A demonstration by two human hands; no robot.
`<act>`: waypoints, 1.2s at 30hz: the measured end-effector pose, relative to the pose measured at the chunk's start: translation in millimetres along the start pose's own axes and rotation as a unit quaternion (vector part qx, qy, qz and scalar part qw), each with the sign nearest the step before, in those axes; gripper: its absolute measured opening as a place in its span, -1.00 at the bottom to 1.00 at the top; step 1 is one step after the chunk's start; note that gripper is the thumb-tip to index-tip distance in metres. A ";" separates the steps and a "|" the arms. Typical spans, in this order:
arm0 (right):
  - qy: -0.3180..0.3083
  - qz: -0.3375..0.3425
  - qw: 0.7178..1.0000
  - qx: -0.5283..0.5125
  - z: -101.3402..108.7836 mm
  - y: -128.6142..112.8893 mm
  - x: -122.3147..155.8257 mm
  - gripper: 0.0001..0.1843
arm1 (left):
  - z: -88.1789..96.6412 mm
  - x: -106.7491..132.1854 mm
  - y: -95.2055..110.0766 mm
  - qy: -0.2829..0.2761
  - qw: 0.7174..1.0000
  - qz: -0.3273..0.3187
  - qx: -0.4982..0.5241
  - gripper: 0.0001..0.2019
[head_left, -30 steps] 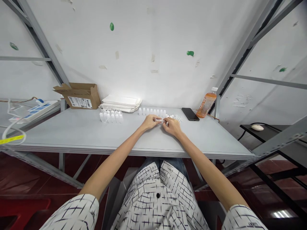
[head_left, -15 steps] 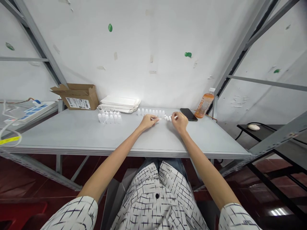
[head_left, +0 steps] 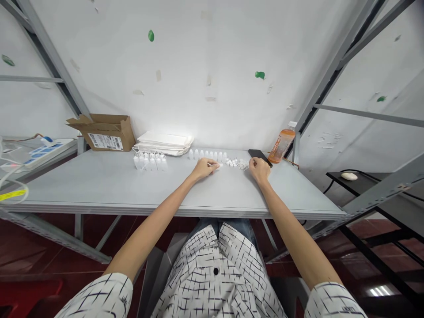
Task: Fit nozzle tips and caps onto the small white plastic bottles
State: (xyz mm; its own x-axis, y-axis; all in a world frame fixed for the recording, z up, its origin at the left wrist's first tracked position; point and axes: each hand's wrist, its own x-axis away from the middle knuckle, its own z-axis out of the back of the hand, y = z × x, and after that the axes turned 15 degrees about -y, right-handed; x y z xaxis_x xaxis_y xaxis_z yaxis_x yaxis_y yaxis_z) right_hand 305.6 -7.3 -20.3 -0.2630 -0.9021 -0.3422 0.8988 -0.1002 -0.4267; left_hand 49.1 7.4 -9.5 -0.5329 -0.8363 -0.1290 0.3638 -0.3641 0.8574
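My left hand [head_left: 204, 169] rests on the grey table [head_left: 99, 190], its fingertips pinching what looks like a small white plastic piece [head_left: 220, 164]. Behind it stands a row of small white plastic bottles [head_left: 207, 155]. My right hand [head_left: 260, 171] lies further right, its curled fingers next to a loose heap of small white parts and thin white cord [head_left: 237, 163]. Whether it holds anything is hidden by the fingers. Several white bottles with thin loops attached [head_left: 149, 163] are grouped to the left.
A black smartphone [head_left: 259, 154] lies just past my right hand, beside an orange drink bottle [head_left: 281, 143]. Behind the bottles are a stack of white paper sheets [head_left: 163, 143] and an open cardboard box [head_left: 105, 139]. A power strip [head_left: 46, 147] sits at far left. Metal shelf uprights flank the table.
My hands were together over the small parts and have moved apart. My right hand has slid rightward toward the phone, while my left hand has stayed almost still.
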 end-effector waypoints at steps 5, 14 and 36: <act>-0.036 0.047 0.998 0.037 -5.8 -8.9 1.2 -0.63 | 1.1 1.1 0.9 -0.004 1.000 0.005 -0.006 -0.75; -0.035 0.030 0.999 0.016 -9.8 -6.4 1.2 -0.64 | 0.6 -1.6 -2.5 -0.001 1.000 0.013 0.022 -0.77; 0.008 0.007 1.000 -0.004 -4.2 -9.1 2.9 -0.71 | 53.8 -6.0 -26.4 0.420 0.907 -0.012 0.020 -0.73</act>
State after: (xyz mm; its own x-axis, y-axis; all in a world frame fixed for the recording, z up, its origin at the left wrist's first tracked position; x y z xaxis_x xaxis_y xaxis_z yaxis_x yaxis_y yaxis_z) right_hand 295.2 -7.2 -21.0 -0.2561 -0.8961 -0.3625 0.8996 -0.0837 -0.4287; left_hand 1.6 44.0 -4.6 0.2365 -0.8511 -0.4688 0.3231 -0.3861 0.8640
